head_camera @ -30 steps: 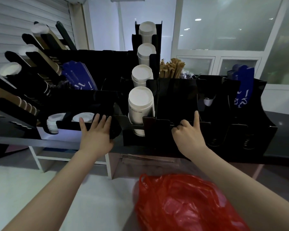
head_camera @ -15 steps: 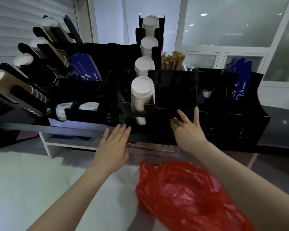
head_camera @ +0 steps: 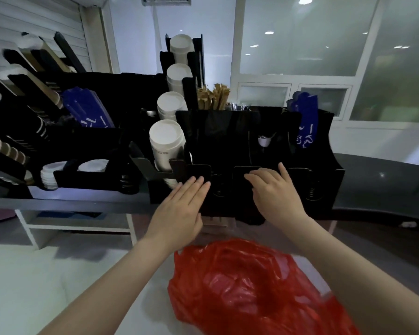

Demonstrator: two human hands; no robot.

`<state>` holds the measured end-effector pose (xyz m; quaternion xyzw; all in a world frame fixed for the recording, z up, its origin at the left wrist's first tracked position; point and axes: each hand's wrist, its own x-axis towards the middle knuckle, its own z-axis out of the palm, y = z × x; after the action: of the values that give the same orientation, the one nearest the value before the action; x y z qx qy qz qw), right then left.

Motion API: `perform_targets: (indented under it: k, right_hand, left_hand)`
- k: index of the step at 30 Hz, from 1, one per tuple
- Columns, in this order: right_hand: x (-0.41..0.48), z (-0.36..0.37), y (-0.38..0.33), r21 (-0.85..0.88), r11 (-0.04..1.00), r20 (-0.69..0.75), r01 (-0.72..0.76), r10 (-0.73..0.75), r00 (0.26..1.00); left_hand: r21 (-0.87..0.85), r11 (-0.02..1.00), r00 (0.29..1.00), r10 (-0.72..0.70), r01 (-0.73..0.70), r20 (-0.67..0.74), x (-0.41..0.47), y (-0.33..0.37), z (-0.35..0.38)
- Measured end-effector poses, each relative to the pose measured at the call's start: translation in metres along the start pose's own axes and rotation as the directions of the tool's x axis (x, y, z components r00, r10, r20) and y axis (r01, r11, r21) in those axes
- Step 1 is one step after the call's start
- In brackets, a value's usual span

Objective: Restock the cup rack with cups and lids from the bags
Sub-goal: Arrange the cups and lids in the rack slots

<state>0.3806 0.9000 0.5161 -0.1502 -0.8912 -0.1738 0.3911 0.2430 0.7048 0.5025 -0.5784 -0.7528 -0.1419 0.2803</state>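
Observation:
A black cup rack stands on the counter ahead of me. In its left column lie several stacks of white cups, bottoms toward me. My left hand reaches the rack's lower front with straight fingers touching a black front tab. My right hand rests on the neighbouring front tab, fingers loosely bent over its top edge; neither hand holds a cup or lid. A crumpled red plastic bag lies below my hands on the white surface.
A second black rack at the left holds brown sleeved cups on slanted rails and white lids in front. Blue paper sleeves and wooden stirrers stand behind. A dark counter runs right; glass partitions rise behind.
My left hand left the left rack's lid holder and moved right to the middle rack's front. My right hand's fingers lowered onto the tab. The view shifted toward the middle rack.

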Motion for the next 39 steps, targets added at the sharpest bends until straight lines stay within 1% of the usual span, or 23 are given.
perform_targets:
  k: [5, 7, 9, 10, 12, 16, 19, 23, 26, 28, 34, 39]
  right_hand:
    - [-0.003, 0.0, 0.03, -0.076, 0.991, 0.017, -0.11, 0.112, 0.994]
    - [0.0, 0.0, 0.039, -0.122, 0.979, 0.116, -0.165, 0.179, 0.977]
    - [0.003, 0.002, 0.045, -0.186, 0.971, 0.28, -0.149, 0.197, 0.939]
    - [0.005, 0.003, 0.047, -0.211, 0.97, 0.336, -0.125, 0.192, 0.922]
    - [0.008, 0.005, 0.049, -0.245, 0.965, 0.375, -0.09, 0.18, 0.909]
    - [0.015, 0.007, 0.052, -0.248, 0.964, 0.395, -0.095, 0.19, 0.899]
    - [0.018, 0.007, 0.055, -0.252, 0.963, 0.388, -0.095, 0.19, 0.902]
    - [0.019, 0.004, 0.055, -0.216, 0.966, 0.341, -0.143, 0.212, 0.916]
    - [0.021, 0.002, 0.053, -0.217, 0.966, 0.386, -0.138, 0.215, 0.897]
    - [0.022, 0.001, 0.053, -0.239, 0.962, 0.391, -0.13, 0.218, 0.894]
    - [0.027, 0.0, 0.051, -0.292, 0.952, 0.393, -0.089, 0.204, 0.896]
    - [0.029, -0.003, 0.053, -0.269, 0.96, 0.408, -0.079, 0.188, 0.893]
  left_hand:
    - [0.019, 1.0, 1.0, 0.001, -0.001, 0.002, 0.026, 0.014, 0.015]
    - [0.053, 0.998, 0.999, -0.019, 0.018, 0.026, 0.035, 0.014, 0.023]
    - [0.11, 0.992, 0.996, -0.066, 0.06, 0.055, 0.044, 0.013, 0.031]
    - [0.135, 0.988, 0.994, -0.091, 0.081, 0.064, 0.047, 0.013, 0.035]
    - [0.162, 0.979, 0.988, -0.137, 0.125, 0.064, 0.052, 0.016, 0.041]
    - [0.181, 0.967, 0.978, -0.197, 0.182, 0.07, 0.056, 0.022, 0.048]
    - [0.172, 0.969, 0.979, -0.193, 0.179, 0.067, 0.057, 0.023, 0.048]
    - [0.154, 0.972, 0.982, -0.185, 0.177, 0.039, 0.056, 0.022, 0.045]
    - [0.19, 0.972, 0.984, -0.157, 0.139, 0.087, 0.056, 0.02, 0.044]
    - [0.215, 0.969, 0.984, -0.149, 0.125, 0.101, 0.056, 0.017, 0.045]
    - [0.265, 0.955, 0.978, -0.168, 0.13, 0.125, 0.055, 0.019, 0.045]
    - [0.269, 0.953, 0.972, -0.181, 0.137, 0.147, 0.056, 0.02, 0.041]
